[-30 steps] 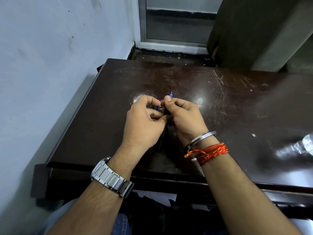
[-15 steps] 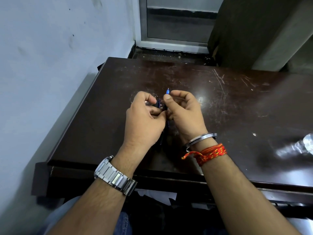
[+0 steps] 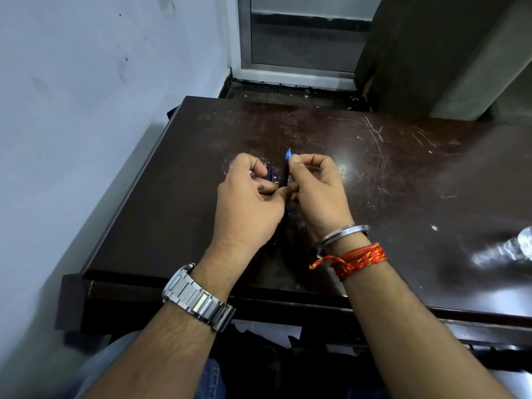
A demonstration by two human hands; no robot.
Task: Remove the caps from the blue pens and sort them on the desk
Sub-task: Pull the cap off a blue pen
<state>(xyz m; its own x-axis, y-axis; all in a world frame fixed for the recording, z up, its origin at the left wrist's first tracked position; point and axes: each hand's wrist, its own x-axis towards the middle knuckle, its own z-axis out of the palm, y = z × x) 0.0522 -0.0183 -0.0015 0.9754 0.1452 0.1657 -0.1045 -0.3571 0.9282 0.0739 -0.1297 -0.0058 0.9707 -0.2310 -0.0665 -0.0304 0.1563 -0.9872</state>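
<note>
My right hand (image 3: 318,194) pinches an uncapped blue pen (image 3: 285,174), its blue tip pointing away from me above my thumb. Just to its left, my left hand (image 3: 247,205) holds a dark blue cap (image 3: 271,175) between thumb and forefinger, a small gap separating cap and pen. Both hands hover over the middle of the dark brown desk (image 3: 403,182). More dark pens (image 3: 277,236) lie on the desk under my left palm, mostly hidden, so their number is unclear.
A pale wall runs along the desk's left edge. A door frame and floor lie beyond the far edge, and a dark panel stands at the back right. A crumpled clear wrapper (image 3: 515,249) lies at the desk's right edge.
The cap has come off the pen. My left hand has drawn it a little to the left, while my right hand lifted the pen so more of its tip shows.
</note>
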